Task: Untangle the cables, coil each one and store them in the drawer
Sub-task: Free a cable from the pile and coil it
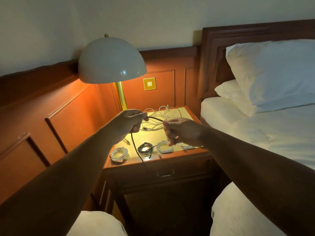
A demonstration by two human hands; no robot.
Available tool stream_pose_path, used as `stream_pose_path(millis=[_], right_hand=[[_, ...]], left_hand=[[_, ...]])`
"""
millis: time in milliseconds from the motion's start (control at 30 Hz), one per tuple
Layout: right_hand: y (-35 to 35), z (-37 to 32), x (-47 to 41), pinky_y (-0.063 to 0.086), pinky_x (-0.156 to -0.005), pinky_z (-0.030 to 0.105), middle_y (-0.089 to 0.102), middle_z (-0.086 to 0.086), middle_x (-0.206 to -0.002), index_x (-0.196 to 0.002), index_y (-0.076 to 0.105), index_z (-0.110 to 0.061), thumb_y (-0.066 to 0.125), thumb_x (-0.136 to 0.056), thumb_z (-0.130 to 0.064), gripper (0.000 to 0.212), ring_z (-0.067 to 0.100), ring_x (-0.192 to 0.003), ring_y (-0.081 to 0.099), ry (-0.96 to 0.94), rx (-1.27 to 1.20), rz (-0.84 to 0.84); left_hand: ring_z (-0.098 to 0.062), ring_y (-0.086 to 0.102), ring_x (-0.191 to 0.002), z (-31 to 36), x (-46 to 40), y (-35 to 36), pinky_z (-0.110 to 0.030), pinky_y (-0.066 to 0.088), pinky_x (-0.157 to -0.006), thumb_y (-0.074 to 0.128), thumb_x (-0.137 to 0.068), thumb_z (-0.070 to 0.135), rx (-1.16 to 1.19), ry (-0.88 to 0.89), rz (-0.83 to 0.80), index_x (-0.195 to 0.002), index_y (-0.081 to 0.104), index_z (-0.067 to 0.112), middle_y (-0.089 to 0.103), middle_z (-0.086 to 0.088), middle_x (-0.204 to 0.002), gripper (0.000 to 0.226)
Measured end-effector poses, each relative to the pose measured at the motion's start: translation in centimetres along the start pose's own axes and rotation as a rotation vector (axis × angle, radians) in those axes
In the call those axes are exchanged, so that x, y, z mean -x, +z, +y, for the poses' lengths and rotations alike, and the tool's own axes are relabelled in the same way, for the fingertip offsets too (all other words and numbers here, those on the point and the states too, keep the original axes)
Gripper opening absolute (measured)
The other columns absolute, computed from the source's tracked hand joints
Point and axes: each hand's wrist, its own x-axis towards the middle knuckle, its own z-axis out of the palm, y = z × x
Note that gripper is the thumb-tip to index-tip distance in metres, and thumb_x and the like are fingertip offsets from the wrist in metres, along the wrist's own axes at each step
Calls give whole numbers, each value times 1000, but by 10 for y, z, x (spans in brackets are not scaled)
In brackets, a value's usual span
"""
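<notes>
Above the nightstand [179, 155], my left hand [129, 122] grips a black cable [133, 142] that arcs across to my right hand [180, 131], which pinches its other stretch. The cable's long tail hangs from my left hand down past the nightstand's front edge. A tangle of white cables [160, 119] lies at the back of the top. Along the front edge lie a white coil [118, 154], a black coil [144, 148], another white coil [164, 147] and a white bundle [185, 147] partly hidden under my right hand. The drawer [166, 173] below is closed.
A lit lamp [111, 60] with a brass stem stands at the nightstand's back left. A pen [127, 141] lies near the left edge. A bed with pillows [272, 74] is on the right. Wood panelling with a wall switch [149, 83] is behind.
</notes>
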Motion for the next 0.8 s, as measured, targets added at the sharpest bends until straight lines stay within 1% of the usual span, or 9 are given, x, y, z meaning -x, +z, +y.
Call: stream_pose_path(millis=[167, 300, 367, 433, 500, 567, 700, 767, 800], right_hand=[[23, -12, -3, 34, -53, 27, 40, 0, -61, -72, 51, -13, 35, -103, -29, 38, 13, -56, 29, -1, -526, -253], [35, -24, -17, 53, -67, 28, 53, 4, -71, -78, 57, -9, 36, -107, -25, 39, 16, -69, 54, -177, -696, 6], [30, -23, -21, 57, -78, 27, 63, 3, -77, -82, 57, -7, 35, -108, -18, 35, 14, -76, 65, -296, -280, 257], [21, -10, -22, 58, -78, 28, 66, -1, -81, -89, 60, -5, 40, -106, -18, 30, 10, -73, 66, -434, 610, 506], [9, 7, -22, 56, -58, 29, 64, 1, -71, -91, 66, -4, 47, -101, -24, 29, 10, -58, 61, -655, 1336, 533], [3, 21, -18, 53, -54, 27, 67, 2, -72, -97, 65, -8, 48, -102, -29, 28, 13, -57, 62, -548, 1618, 403], [6, 39, -20, 55, -77, 42, 63, 6, -87, -103, 60, -11, 28, -107, -43, 45, 18, -77, 60, 83, 1244, 297], [14, 47, -24, 51, -62, 37, 55, 9, -79, -102, 65, -11, 32, -107, -41, 45, 16, -66, 54, 278, 852, 162], [16, 52, -24, 40, -50, 31, 47, 6, -69, -87, 66, -15, 32, -107, -42, 47, 14, -55, 44, 334, 459, 77]], left_hand=[[-11, 35, -54, -16, 19, 36, -29, 28, -55, 55, -100, 26, 338, -109, 59, -85, 65, 15, 41, 4, -60, 21], [-11, 37, -55, -21, 34, 83, -29, 31, -57, 51, -103, 28, 539, -272, 120, -96, 60, 16, 47, 2, -63, 17], [-11, 39, -55, -22, 39, 94, -29, 32, -57, 51, -104, 29, 500, -331, 88, -103, 65, 13, 48, 2, -61, 22], [-11, 39, -54, -23, 41, 94, -29, 32, -56, 50, -104, 28, 406, -361, 22, -105, 68, 12, 47, 1, -60, 24], [-11, 40, -53, -25, 41, 86, -28, 31, -54, 51, -104, 27, 266, -367, -27, -100, 69, 12, 47, 0, -61, 24], [-11, 43, -56, -26, 38, 75, -26, 32, -52, 56, -101, 27, 33, -313, -71, -93, 71, 14, 51, -1, -66, 21], [-9, 52, -75, -36, 34, 55, -23, 36, -58, 57, -100, 28, -410, -202, -39, -82, 66, 24, 62, 5, -82, 20], [-8, 52, -72, -47, 34, 50, -23, 36, -58, 58, -99, 31, -381, -157, 13, -82, 66, 23, 62, 9, -76, 21], [-8, 51, -67, -55, 34, 49, -23, 36, -56, 59, -98, 33, -321, -158, 53, -82, 66, 22, 60, 14, -69, 21]])
